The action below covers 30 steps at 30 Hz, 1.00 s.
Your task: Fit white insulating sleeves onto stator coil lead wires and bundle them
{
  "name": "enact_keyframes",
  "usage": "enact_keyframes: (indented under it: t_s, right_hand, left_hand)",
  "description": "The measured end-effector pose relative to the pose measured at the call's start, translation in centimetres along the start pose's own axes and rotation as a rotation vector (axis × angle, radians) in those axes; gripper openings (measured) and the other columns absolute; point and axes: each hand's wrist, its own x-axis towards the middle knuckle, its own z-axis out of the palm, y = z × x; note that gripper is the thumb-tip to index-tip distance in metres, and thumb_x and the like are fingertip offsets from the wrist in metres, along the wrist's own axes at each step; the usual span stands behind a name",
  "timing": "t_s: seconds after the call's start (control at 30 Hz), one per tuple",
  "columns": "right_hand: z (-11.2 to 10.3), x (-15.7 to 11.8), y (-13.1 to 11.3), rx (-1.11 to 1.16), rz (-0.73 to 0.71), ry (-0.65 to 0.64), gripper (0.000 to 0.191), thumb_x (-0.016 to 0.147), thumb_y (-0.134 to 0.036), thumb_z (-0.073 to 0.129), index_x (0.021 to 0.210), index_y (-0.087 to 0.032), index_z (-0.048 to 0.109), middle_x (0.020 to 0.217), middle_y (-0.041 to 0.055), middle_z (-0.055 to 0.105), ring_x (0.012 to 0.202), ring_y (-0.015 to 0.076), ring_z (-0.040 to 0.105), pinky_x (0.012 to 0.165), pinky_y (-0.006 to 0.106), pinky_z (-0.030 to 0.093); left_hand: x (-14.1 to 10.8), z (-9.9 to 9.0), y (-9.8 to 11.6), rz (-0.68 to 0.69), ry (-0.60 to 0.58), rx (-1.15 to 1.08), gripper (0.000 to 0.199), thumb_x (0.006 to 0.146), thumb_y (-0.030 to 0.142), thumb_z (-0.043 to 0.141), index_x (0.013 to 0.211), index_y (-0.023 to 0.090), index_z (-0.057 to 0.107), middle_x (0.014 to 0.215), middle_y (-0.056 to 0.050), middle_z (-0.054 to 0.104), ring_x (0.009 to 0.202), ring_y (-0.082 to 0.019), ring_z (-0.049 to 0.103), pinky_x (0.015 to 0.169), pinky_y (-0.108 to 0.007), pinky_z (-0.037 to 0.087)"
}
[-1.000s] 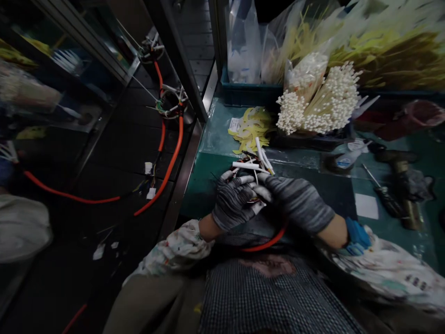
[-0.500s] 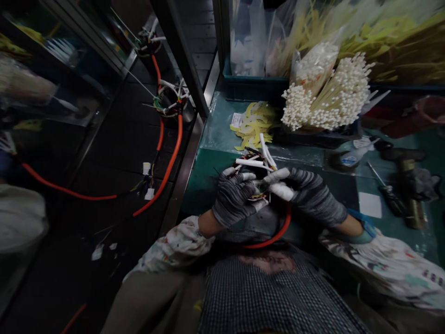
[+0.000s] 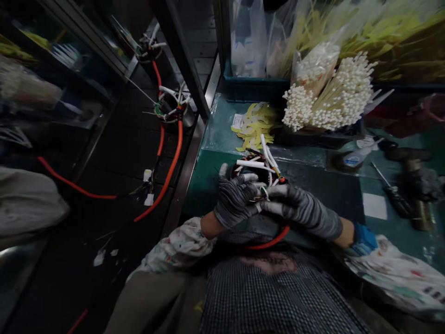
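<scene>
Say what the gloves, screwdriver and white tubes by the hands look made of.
Gloves: knitted fabric, probably, and matt, judging by the streaky grey texture; fibre unclear.
Screwdriver: bright, smooth shaft, so probably metal; dark handle, perhaps plastic.
White tubes: smooth and straight-edged, likely plastic or sleeving; too small to tell.

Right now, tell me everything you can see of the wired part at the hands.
The wired part looks roughly ring-shaped and dark inside, with thin wires and several white, plastic-looking sleeves; two point up and away, one lies across the top. An orange band shows at its right. It sits above the bench; whether it rests there is hidden. The left hand holds its left and near side; the right hand's fingertips meet its near right edge.
</scene>
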Motion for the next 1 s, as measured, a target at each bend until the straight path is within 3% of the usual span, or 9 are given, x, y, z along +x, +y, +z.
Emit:
enact_keyframes:
  t_s: [0.1,0.3,0.4,0.53,0.63,0.7,0.77,0.83,1.0]
  right_hand:
    - [0.0,-0.9,0.2,-0.040,0.058,0.055,0.016,0.100,-0.040,0.071,0.105,-0.028,0.080,0.096,0.0019,0.081,0.086,0.0189,0.076,0.082,0.031,0.063]
    - [0.5,-0.3,-1.7,-0.056,0.013,-0.152,0.020,0.103,-0.035,0.061,0.107,-0.029,0.079,0.097,-0.0007,0.082,0.086,0.0174,0.077,0.079,0.028,0.061]
    - [2.3,2.1,-1.7,-0.194,0.020,0.110,0.020,0.100,-0.035,0.060,0.097,-0.026,0.078,0.092,0.0017,0.080,0.077,0.0183,0.073,0.070,0.029,0.059]
    - [2.9,5.3,-0.2,-0.304,-0.101,0.421,0.020,0.099,-0.033,0.056,0.095,-0.024,0.073,0.098,0.0064,0.076,0.087,0.0235,0.072,0.081,0.040,0.061]
    - [1.5,5.1,0.6,-0.286,-0.124,0.636,0.020,0.104,-0.031,0.049,0.109,-0.024,0.067,0.105,0.0066,0.070,0.101,0.0249,0.070,0.095,0.048,0.060]
    - [1.0,3.9,1.1,-0.300,-0.043,0.695,0.029,0.102,-0.035,0.056,0.128,-0.024,0.062,0.119,0.0102,0.067,0.113,0.0285,0.067,0.105,0.055,0.056]
    - [1.2,2.6,1.7,-0.294,0.094,0.584,0.050,0.095,-0.043,0.066,0.140,-0.023,0.058,0.130,0.0139,0.066,0.120,0.0333,0.065,0.109,0.060,0.053]
    - [1.7,2.0,2.3,-0.241,0.219,0.422,0.060,0.090,-0.047,0.071,0.143,-0.022,0.058,0.133,0.0152,0.069,0.121,0.0356,0.066,0.109,0.062,0.054]
    - [-0.5,4.6,3.5,-0.140,0.188,0.107,0.058,0.088,-0.042,0.072,0.143,-0.025,0.065,0.140,0.0131,0.071,0.124,0.0354,0.068,0.114,0.058,0.052]
  left_hand:
    - [0.0,-0.1,0.1,-0.012,0.020,-0.032,0.024,0.094,0.042,0.073,0.114,0.029,0.071,0.110,0.001,0.081,0.110,-0.026,0.076,0.133,-0.071,0.005]
    - [0.1,0.3,0.4,-0.017,0.035,0.018,0.018,0.093,0.041,0.074,0.106,0.029,0.073,0.105,0.003,0.083,0.106,-0.025,0.077,0.135,-0.068,-0.003]
    - [0.2,0.6,0.3,-0.029,0.046,0.040,0.018,0.093,0.045,0.073,0.100,0.029,0.074,0.105,0.003,0.083,0.107,-0.025,0.077,0.134,-0.069,-0.007]
    - [0.1,0.4,-0.7,-0.001,-0.033,0.087,0.017,0.094,0.047,0.075,0.090,0.031,0.075,0.110,0.003,0.083,0.112,-0.025,0.075,0.133,-0.073,0.002]
    - [0.0,-0.7,-1.6,0.123,-0.155,0.128,0.014,0.092,0.044,0.081,0.103,0.037,0.077,0.118,0.003,0.081,0.122,-0.025,0.071,0.133,-0.069,0.018]
    - [-0.1,-1.8,-2.1,0.184,-0.111,0.187,0.019,0.092,0.045,0.082,0.110,0.037,0.078,0.123,0.000,0.079,0.124,-0.026,0.068,0.124,-0.060,0.040]
    - [-0.1,-3.0,-2.3,0.160,-0.038,0.247,0.017,0.095,0.042,0.079,0.109,0.032,0.079,0.112,-0.003,0.077,0.109,-0.022,0.070,0.099,-0.042,0.058]
    - [0.2,-4.4,-2.5,0.193,-0.098,0.299,0.013,0.101,0.031,0.072,0.113,0.029,0.078,0.099,-0.002,0.075,0.093,-0.017,0.068,0.081,-0.029,0.058]
    - [2.4,-7.5,-2.6,0.459,-0.435,0.475,0.027,0.107,0.016,0.054,0.123,0.028,0.071,0.111,-0.001,0.079,0.101,-0.019,0.069,0.077,-0.029,0.055]
